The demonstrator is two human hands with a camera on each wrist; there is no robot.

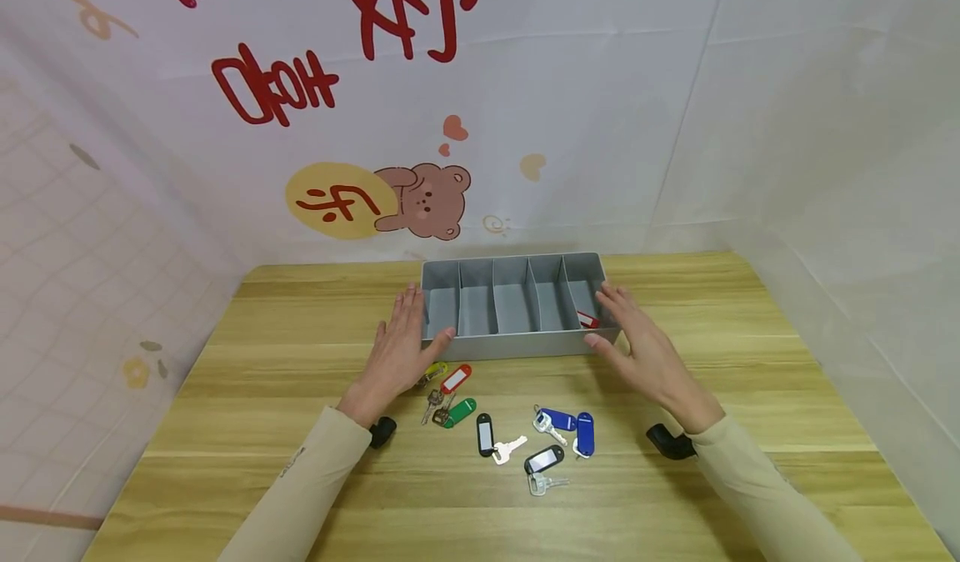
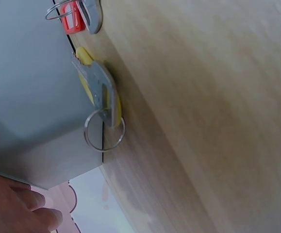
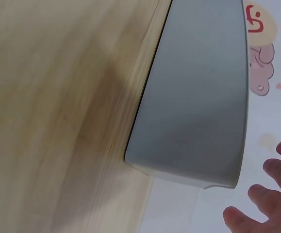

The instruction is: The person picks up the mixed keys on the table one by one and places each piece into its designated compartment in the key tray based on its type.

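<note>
A grey divided tray (image 1: 517,344) stands lengthwise, its compartments side by side. My left hand (image 1: 397,349) lies along the tray's left end, fingers straight and thumb over the front rim. At the right end my right hand (image 1: 641,349) has its fingers spread, thumb near the front corner; in the right wrist view its fingertips (image 3: 264,199) are apart from the wall. Inside the rightmost compartment is a red key tag (image 1: 588,320). Close before the left front lie keys with a yellow tag (image 1: 436,370), a red tag (image 1: 455,378) and a green tag (image 1: 461,413).
Further toward me lie keys with a black tag (image 1: 485,434), another black tag (image 1: 543,459), a blue tag (image 1: 558,419) and a second blue tag (image 1: 585,434). The wooden table (image 1: 300,328) meets a printed wall sheet (image 1: 585,112) behind the tray.
</note>
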